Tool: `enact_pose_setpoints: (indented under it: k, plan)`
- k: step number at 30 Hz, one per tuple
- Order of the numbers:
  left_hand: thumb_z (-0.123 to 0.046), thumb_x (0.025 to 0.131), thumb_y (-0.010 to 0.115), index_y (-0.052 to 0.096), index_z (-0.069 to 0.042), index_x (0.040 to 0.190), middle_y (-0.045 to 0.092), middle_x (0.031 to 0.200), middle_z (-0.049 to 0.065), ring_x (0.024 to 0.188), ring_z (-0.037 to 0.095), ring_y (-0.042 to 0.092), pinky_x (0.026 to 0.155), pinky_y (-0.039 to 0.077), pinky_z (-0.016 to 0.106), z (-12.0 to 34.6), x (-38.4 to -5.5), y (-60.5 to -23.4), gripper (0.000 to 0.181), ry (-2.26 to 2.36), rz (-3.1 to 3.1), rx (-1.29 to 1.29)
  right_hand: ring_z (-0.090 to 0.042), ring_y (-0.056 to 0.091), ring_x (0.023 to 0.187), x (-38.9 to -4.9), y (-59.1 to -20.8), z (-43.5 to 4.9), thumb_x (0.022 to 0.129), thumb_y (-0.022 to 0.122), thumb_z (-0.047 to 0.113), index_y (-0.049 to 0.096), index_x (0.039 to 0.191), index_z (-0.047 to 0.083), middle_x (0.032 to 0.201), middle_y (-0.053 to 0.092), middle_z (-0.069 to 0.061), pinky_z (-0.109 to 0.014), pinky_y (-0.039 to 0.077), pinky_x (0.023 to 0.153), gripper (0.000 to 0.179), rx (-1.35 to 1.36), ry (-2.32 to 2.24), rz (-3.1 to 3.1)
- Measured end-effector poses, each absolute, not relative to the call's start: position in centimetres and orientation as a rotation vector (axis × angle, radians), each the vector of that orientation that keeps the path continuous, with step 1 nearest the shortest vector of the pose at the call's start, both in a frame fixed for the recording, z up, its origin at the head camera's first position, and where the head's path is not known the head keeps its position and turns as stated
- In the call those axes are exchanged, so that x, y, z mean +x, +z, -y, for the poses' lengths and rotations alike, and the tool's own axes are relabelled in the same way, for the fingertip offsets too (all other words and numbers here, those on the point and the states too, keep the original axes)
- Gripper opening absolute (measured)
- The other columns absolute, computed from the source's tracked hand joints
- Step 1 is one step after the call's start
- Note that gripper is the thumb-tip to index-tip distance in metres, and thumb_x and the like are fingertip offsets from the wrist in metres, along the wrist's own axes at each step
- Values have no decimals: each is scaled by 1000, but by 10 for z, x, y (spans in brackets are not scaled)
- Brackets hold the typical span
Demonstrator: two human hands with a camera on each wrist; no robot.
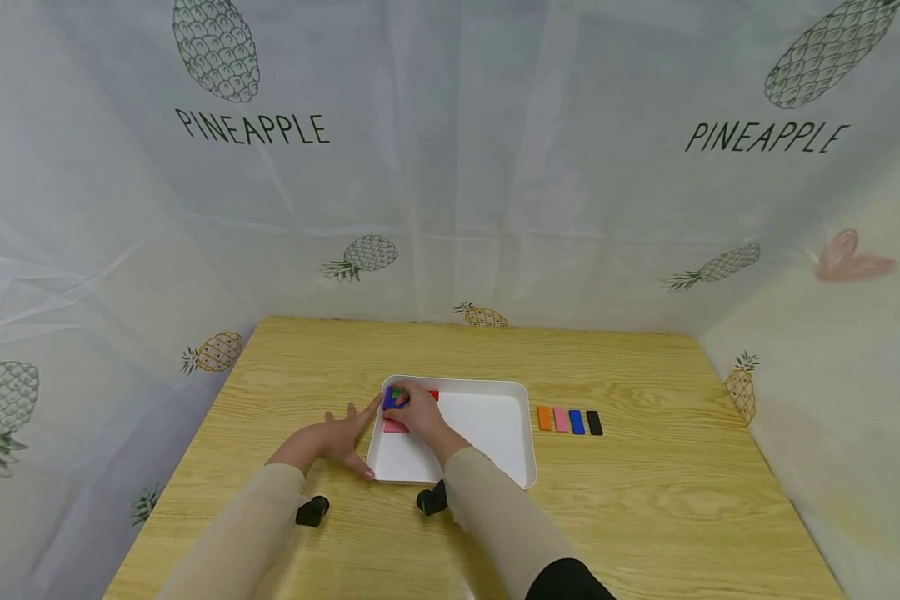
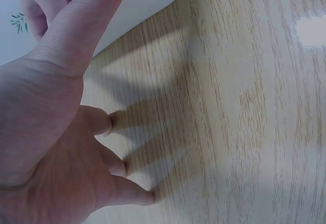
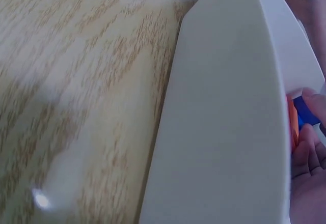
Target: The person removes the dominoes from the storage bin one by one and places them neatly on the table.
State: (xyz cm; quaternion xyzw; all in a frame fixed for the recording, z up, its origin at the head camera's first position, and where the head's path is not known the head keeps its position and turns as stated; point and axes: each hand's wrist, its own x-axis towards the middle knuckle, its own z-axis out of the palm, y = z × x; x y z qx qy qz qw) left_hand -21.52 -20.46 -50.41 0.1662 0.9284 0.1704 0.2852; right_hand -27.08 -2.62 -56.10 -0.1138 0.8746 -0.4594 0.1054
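The right hand (image 1: 422, 417), reaching in over the white tray (image 1: 487, 425), pinches a blue block (image 3: 304, 111) at the tray's upper left — too covered to tell its long axis. Right of the tray, four blocks (image 1: 562, 420) point lengthwise up the frame. The curtain (image 1: 450, 183) twice reads "PINEAPPLE". The left hand (image 1: 337, 437) has fingers spread apart — thumb and forefinger at the tray's left side.

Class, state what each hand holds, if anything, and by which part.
The right hand pinches a blue piece between thumb and fingers; the part gripped is mostly hidden. The spread left hand holds nothing.
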Motion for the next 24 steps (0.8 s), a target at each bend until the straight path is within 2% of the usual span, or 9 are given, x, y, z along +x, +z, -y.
enact_pose_setpoints:
  k: [16, 24]
  plan:
    - [-50, 68, 86, -6, -15, 156, 11, 145, 49, 119, 79, 10, 94, 19, 80, 201, -215, -502, 132, 455, -2485, 434, -9, 49, 73, -268, -563, 26, 83, 80, 19, 62, 128, 10, 85, 55, 4, -22, 42, 64, 49, -322, -1386, -2580]
    - [-50, 68, 86, -6, -15, 156, 11, 144, 49, 118, 79, 10, 95, 17, 80, 204, -215, -506, 133, 456, -2491, 443, -8, 51, 74, -265, -561, 22, 83, 80, 17, 62, 129, 9, 91, 59, 1, -21, 45, 64, 50, -320, -1501, -2502]
